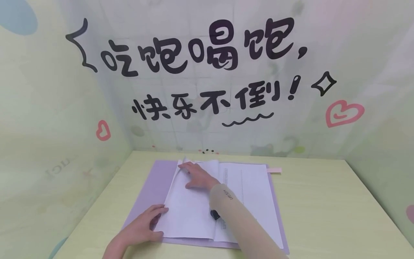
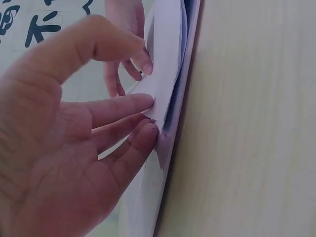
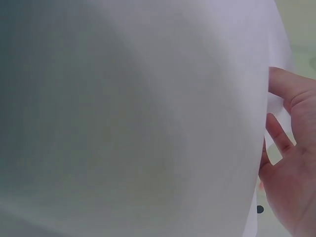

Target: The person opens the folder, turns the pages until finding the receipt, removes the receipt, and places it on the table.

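An open purple folder (image 1: 161,176) lies on the table with white paper sheets in it. The right-hand page (image 1: 255,201) bears faint print; the left-hand sheet (image 1: 191,212) looks blank. My left hand (image 1: 142,225) is at the lower left edge of that sheet, its fingertips touching the paper edge (image 2: 165,64) and the thumb held apart. Across the folder reaches my right hand (image 1: 200,176), its extended fingers at the sheet's upper left corner. In the right wrist view, a curved white sheet (image 3: 148,108) fills most of the frame and hides the tips of that hand's fingers.
A pale pink tab (image 1: 275,170) sticks out from the folder's upper right edge. The light wooden table (image 1: 330,208) extends on both sides. Printed cloth (image 1: 200,140) with black characters and pink hearts stands behind. Beside the right sleeve (image 1: 245,223) is a small black object (image 1: 215,215).
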Action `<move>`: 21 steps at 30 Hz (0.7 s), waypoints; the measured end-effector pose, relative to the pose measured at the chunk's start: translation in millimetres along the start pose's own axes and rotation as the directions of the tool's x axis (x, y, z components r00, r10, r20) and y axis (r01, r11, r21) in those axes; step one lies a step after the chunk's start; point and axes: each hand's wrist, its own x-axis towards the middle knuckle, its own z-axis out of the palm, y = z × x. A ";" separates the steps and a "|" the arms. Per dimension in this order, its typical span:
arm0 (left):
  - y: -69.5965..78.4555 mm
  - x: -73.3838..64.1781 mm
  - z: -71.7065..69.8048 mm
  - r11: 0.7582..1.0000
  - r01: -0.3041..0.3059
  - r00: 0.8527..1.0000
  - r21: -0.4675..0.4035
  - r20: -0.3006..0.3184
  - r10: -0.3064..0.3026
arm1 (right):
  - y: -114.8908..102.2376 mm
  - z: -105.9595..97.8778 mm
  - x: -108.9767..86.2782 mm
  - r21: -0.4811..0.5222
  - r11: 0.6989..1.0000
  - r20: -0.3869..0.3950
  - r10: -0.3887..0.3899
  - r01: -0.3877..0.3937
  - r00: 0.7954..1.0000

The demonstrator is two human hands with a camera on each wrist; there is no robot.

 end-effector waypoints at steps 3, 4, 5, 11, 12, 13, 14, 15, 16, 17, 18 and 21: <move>-1.0 1.5 0.1 1.000 -0.029 1.000 0.010 -0.006 0.029 | 0.7 0.3 1.4 -0.053 0.999 0.006 -0.012 0.012 1.000; -1.2 2.0 0.8 0.999 -0.041 0.999 0.020 -0.012 0.041 | 0.5 0.2 1.9 -0.075 0.997 0.007 -0.011 0.012 1.000; -1.0 2.3 1.4 0.998 -0.047 0.999 0.029 -0.015 0.047 | 0.1 0.1 2.2 -0.095 0.995 0.009 -0.006 0.007 1.000; 4.4 2.2 2.4 0.999 -0.006 1.000 0.042 -0.013 0.007 | -2.1 0.3 3.0 -0.171 0.983 0.007 0.064 -0.062 0.998; 5.3 2.3 2.4 0.999 -0.001 1.000 0.041 -0.013 0.002 | -2.2 0.4 2.9 -0.181 0.981 0.008 0.074 -0.071 0.997; 6.2 2.4 2.4 0.999 0.001 1.000 0.044 -0.014 0.000 | -2.4 0.1 2.7 -0.187 0.979 0.009 0.080 -0.077 0.997; 6.9 2.6 2.4 0.999 -0.003 1.000 0.050 -0.016 0.003 | -2.5 -0.2 2.4 -0.195 0.977 0.011 0.087 -0.083 0.996; 7.3 2.8 2.5 0.998 -0.004 1.000 0.056 -0.016 0.005 | -2.4 -0.6 2.1 -0.200 0.976 0.013 0.092 -0.088 0.996; 7.6 3.2 2.5 0.998 -0.008 1.000 0.062 -0.014 0.009 | -2.3 -1.0 1.8 -0.208 0.974 0.016 0.096 -0.091 0.995; 7.8 3.5 2.6 0.998 -0.010 1.000 0.068 -0.012 0.010 | -2.3 -1.4 1.4 -0.214 0.972 0.021 0.100 -0.093 0.995; 8.2 3.7 2.7 0.998 -0.005 1.000 0.069 -0.009 0.006 | -2.5 -1.8 0.9 -0.220 0.971 0.027 0.104 -0.096 0.994; 8.9 3.7 2.9 0.997 0.002 1.000 0.078 -0.004 -0.002 | -4.3 -3.4 -0.3 -0.228 0.968 0.047 0.115 -0.101 0.992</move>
